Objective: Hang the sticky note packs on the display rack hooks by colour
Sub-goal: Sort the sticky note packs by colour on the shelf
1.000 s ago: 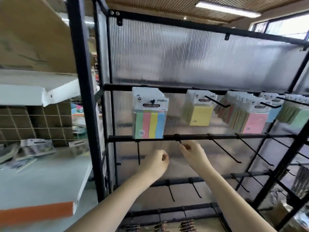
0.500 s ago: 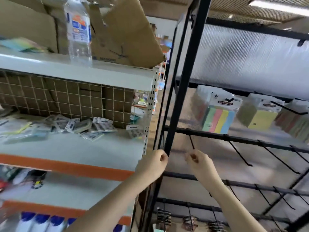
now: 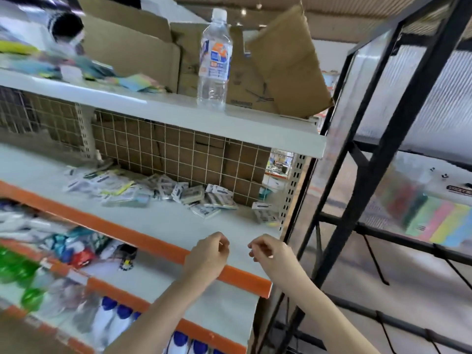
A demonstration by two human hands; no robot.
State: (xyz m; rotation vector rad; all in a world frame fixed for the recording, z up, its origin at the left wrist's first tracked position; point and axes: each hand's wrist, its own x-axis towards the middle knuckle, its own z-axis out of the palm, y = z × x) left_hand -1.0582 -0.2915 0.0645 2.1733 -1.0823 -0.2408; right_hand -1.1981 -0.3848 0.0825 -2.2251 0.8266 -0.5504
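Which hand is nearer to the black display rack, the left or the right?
The right hand. It is just left of the display rack frame post, over the shelf's corner. The left hand is farther left, above the orange shelf edge. Neither touches the rack.

All print is too blurred to read.
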